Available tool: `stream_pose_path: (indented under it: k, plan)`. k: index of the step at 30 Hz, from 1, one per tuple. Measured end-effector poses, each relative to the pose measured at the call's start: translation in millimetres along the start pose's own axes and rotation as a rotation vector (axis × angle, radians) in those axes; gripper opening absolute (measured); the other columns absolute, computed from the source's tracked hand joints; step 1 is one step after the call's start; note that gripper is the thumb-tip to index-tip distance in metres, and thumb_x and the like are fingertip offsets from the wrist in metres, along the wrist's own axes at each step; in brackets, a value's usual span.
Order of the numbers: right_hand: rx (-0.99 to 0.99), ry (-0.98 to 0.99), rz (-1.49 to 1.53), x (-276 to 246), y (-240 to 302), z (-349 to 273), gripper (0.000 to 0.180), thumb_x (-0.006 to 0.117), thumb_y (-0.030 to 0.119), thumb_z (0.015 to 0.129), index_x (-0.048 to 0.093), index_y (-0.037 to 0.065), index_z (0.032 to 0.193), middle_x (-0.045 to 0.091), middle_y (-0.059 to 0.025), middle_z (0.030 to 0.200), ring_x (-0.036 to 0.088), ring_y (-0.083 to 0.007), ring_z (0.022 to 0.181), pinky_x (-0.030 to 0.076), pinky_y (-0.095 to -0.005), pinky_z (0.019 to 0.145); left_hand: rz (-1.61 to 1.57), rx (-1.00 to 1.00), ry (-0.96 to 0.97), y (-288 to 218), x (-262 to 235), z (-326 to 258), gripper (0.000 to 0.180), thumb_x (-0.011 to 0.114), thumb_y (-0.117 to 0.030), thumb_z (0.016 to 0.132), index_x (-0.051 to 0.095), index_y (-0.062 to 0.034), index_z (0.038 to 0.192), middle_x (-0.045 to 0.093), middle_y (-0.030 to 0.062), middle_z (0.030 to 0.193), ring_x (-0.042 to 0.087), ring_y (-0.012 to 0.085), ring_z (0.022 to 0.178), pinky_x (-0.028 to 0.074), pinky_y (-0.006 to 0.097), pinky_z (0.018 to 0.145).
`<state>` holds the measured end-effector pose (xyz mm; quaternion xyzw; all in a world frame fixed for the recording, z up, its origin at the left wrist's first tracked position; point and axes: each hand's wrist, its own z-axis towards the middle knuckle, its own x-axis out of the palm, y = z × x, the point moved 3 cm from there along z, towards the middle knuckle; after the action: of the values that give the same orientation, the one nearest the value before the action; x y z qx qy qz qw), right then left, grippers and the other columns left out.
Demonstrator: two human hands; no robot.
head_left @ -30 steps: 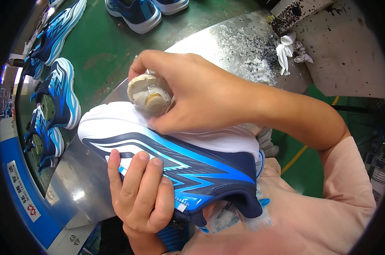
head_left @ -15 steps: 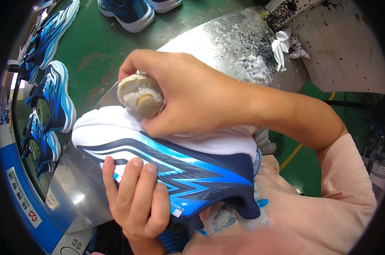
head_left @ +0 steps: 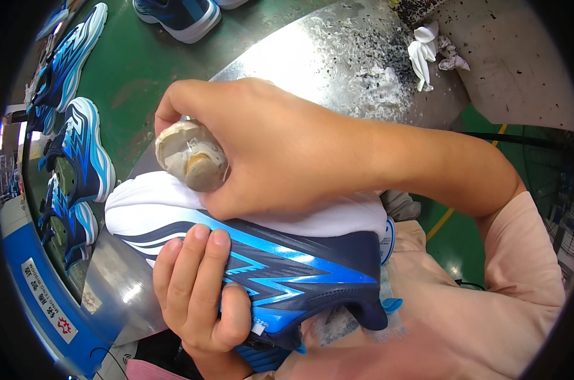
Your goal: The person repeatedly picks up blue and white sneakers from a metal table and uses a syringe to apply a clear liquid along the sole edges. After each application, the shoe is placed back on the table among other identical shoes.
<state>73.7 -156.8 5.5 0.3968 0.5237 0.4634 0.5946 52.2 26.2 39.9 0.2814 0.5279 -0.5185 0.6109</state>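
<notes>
Change since half a second ago: shoe (head_left: pixel 280 266) and both hands sit slightly lower and nearer the person; grips unchanged. Right hand (head_left: pixel 280 152): forearm enters from the right, crossing above the shoe; fingers clenched around a pale, worn rubbing block (head_left: pixel 192 158), pressed on the white sole (head_left: pixel 154 202) near the toe. Left hand (head_left: pixel 195 288): reaches up from below, fingers wrapped over the blue upper, grasping the shoe sideways above the metal desk (head_left: pixel 312 57). More shoes (head_left: pixel 78 152) line the green conveyor (head_left: pixel 141 69), left.

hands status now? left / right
Left hand: closed around the side of the blue shoe.
Right hand: closed on a beige rubbing block, pressed against the shoe's white sole.
</notes>
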Motion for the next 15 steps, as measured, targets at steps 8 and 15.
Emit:
stream_pose_path:
  k: [8,15]
  plan:
    - [0.023,-0.006,-0.002,-2.1,-10.6,3.3,0.051,0.072,0.008,0.063,0.053,-0.003,0.109,0.063,-0.0212,0.101,0.062,-0.0346,0.097,0.05,-0.0358,0.083,-0.047,0.032,0.001,4.9,0.6,12.5,0.018,0.056,-0.007,0.085,0.038,-0.0062,0.088,0.066,0.0194,0.104,0.064,0.035,0.1,0.048,0.044,0.088]
    - [0.056,0.001,0.029,-5.1,-15.5,3.3,0.052,0.072,0.01,0.064,0.053,-0.001,0.111,0.063,-0.0209,0.101,0.062,-0.0342,0.097,0.049,-0.0362,0.083,-0.073,0.04,0.011,7.1,0.5,19.0,0.017,0.057,-0.006,0.082,0.042,-0.0041,0.086,0.066,0.02,0.103,0.064,0.0353,0.099,0.049,0.044,0.086]
